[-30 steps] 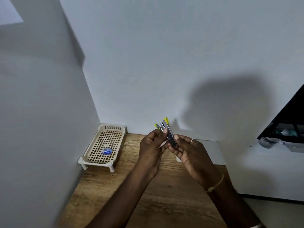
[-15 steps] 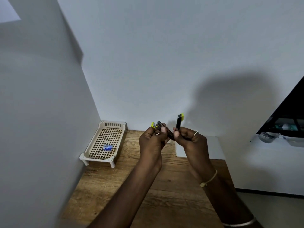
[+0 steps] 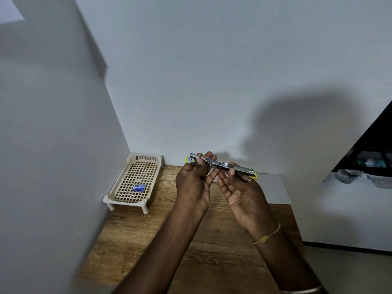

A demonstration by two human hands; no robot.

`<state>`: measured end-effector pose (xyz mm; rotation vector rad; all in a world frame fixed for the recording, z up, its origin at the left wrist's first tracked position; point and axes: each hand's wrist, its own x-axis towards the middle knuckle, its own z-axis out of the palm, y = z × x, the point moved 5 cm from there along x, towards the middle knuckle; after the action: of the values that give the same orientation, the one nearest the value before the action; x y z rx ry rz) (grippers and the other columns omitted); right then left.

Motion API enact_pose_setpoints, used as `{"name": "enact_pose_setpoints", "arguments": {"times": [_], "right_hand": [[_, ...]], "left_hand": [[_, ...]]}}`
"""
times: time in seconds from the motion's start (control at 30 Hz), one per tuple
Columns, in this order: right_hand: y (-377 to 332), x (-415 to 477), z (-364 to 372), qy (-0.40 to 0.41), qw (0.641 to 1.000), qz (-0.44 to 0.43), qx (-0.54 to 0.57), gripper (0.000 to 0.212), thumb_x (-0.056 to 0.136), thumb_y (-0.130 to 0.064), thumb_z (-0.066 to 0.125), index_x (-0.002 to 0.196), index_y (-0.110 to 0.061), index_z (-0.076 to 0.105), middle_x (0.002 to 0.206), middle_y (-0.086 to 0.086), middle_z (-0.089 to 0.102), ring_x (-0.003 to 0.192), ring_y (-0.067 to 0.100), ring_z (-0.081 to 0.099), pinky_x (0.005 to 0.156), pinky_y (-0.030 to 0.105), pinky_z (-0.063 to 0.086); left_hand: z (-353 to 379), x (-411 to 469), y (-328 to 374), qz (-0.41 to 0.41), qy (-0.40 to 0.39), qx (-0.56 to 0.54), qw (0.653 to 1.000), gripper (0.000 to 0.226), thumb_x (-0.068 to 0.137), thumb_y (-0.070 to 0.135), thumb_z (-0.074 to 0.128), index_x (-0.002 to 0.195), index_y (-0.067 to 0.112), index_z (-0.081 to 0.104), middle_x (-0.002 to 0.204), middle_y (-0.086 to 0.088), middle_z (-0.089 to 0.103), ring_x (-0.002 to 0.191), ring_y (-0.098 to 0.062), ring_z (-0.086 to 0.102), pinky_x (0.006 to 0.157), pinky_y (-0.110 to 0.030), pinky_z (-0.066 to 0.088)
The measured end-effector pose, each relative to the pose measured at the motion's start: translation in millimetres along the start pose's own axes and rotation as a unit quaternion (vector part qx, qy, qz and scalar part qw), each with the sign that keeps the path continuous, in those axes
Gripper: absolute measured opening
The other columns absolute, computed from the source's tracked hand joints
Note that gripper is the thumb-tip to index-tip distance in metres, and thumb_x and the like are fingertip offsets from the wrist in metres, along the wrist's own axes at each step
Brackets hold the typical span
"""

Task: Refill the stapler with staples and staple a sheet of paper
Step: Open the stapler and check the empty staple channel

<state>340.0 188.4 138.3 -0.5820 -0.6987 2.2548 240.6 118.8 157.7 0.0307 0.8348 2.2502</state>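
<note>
At the far left of my view, against the corner of the two white walls, a cream slotted tray (image 3: 135, 183) stands on short legs on the wooden table (image 3: 161, 240). A small blue box of staples (image 3: 139, 188) lies on its grid floor, toward the near half.

Moving right, I see my left hand (image 3: 194, 183) raised above the table, palm toward me, thumb and fingertips pinched on the left end of the stapler (image 3: 221, 165). The stapler is swung fully open into one long line: the shiny metal rails face me, and yellow plastic shows at both ends. It slopes slightly, the left end higher and the right end lower.

My right hand (image 3: 240, 188) grips the right half of the stapler, thumb on the near side of the metal and the other fingers behind it. A ring sits on one finger, and a thin tan cord (image 3: 267, 236) circles the wrist.

Behind the right hand, a white sheet of paper (image 3: 273, 189) lies flat on the far right of the table, partly covered by the hands.
</note>
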Motion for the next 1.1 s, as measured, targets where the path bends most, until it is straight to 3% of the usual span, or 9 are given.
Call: {"name": "enact_pose_setpoints", "arguments": {"times": [0.07, 0.13, 0.23, 0.37, 0.53, 0.77, 0.87, 0.97, 1.1], "right_hand": [[-9.4, -2.2, -6.7, 0.037, 0.998, -0.041, -0.029, 0.029, 0.074, -0.010, 0.076, 0.102, -0.009, 0.072, 0.110, 0.012, 0.073, 0.112, 0.030, 0.070, 0.087, 0.038, 0.060], [-39.0, -10.7, -14.2, 0.123, 0.963, -0.188, -0.150, 0.035, 0.083, -0.015, 0.077, 0.116, -0.011, 0.066, 0.107, 0.002, 0.074, 0.107, 0.014, 0.071, 0.093, 0.038, 0.058], [-85.3, -29.3, 20.4, 0.115, 0.778, -0.433, -0.441, 0.013, 0.094, -0.017, 0.069, 0.107, -0.021, 0.070, 0.104, -0.007, 0.072, 0.099, 0.002, 0.067, 0.090, 0.022, 0.055], [-75.8, -19.0, 94.2, -0.110, 0.641, -0.374, -0.662, 0.017, 0.091, -0.018, 0.068, 0.101, -0.027, 0.079, 0.100, -0.013, 0.076, 0.096, 0.003, 0.066, 0.087, 0.022, 0.050], [-55.6, -17.0, 136.4, -0.170, 0.513, -0.346, -0.767, 0.027, 0.082, -0.029, 0.054, 0.094, -0.029, 0.078, 0.094, -0.005, 0.076, 0.091, 0.021, 0.067, 0.080, 0.039, 0.052], [-43.2, -9.3, 140.6, -0.183, 0.505, -0.343, -0.771, 0.020, 0.079, -0.023, 0.060, 0.086, -0.031, 0.077, 0.088, -0.009, 0.075, 0.084, 0.017, 0.067, 0.077, 0.036, 0.050], [-39.5, -5.2, 142.3, -0.179, 0.471, -0.358, -0.786, 0.014, 0.079, -0.020, 0.065, 0.086, -0.030, 0.072, 0.077, -0.011, 0.069, 0.073, 0.011, 0.061, 0.068, 0.029, 0.044], [-35.6, -2.4, 145.2, -0.198, 0.443, -0.345, -0.803, 0.013, 0.076, -0.022, 0.056, 0.084, -0.028, 0.064, 0.067, -0.013, 0.053, 0.069, 0.011, 0.048, 0.067, 0.029, 0.034], [-32.9, 1.3, 144.6, -0.239, 0.433, -0.297, -0.817, 0.016, 0.070, -0.026, 0.041, 0.081, -0.025, 0.053, 0.073, -0.006, 0.057, 0.071, 0.013, 0.047, 0.069, 0.033, 0.032]], "left_hand": [[-1.6, 0.4, 1.7, 0.000, 0.007, -0.007, 1.000, 0.011, 0.097, -0.002, 0.056, 0.099, 0.006, 0.064, 0.099, -0.013, 0.078, 0.091, -0.023, 0.077, 0.068, -0.037, 0.064], [-3.0, 1.0, 4.4, 0.004, 0.008, -0.002, 1.000, 0.010, 0.097, 0.000, 0.056, 0.101, 0.006, 0.064, 0.099, -0.012, 0.078, 0.092, -0.023, 0.077, 0.068, -0.037, 0.063], [-1.1, -0.3, 7.9, 0.009, -0.007, 0.010, 1.000, 0.009, 0.096, 0.004, 0.058, 0.103, 0.007, 0.064, 0.100, -0.011, 0.078, 0.096, -0.023, 0.077, 0.072, -0.038, 0.064], [5.7, -4.1, 7.7, 0.016, -0.017, 0.025, 0.999, 0.011, 0.100, 0.004, 0.056, 0.104, 0.005, 0.067, 0.095, -0.009, 0.078, 0.090, -0.019, 0.076, 0.072, -0.037, 0.063], [12.4, -8.0, 10.6, 0.024, -0.016, 0.046, 0.999, 0.020, 0.101, 0.005, 0.057, 0.098, 0.015, 0.074, 0.083, 0.006, 0.077, 0.077, -0.008, 0.074, 0.061, -0.028, 0.059], [1.1, -8.4, 22.0, 0.034, -0.011, 0.059, 0.998, 0.026, 0.102, 0.001, 0.053, 0.103, 0.014, 0.076, 0.092, 0.001, 0.078, 0.084, -0.011, 0.075, 0.064, -0.030, 0.060], [-1.7, -8.4, 24.9, 0.038, -0.010, 0.073, 0.997, 0.024, 0.101, 0.003, 0.055, 0.106, 0.014, 0.076, 0.100, -0.003, 0.078, 0.089, -0.014, 0.074, 0.065, -0.031, 0.060], [-4.1, -7.7, 26.5, 0.038, -0.011, 0.078, 0.996, 0.022, 0.100, 0.005, 0.058, 0.101, 0.016, 0.077, 0.100, -0.003, 0.078, 0.091, -0.015, 0.074, 0.066, -0.032, 0.060], [-8.0, -6.0, 28.9, 0.035, -0.004, 0.077, 0.996, 0.025, 0.099, 0.003, 0.057, 0.093, 0.015, 0.078, 0.087, 0.000, 0.075, 0.086, -0.014, 0.075, 0.066, -0.034, 0.061]]}}
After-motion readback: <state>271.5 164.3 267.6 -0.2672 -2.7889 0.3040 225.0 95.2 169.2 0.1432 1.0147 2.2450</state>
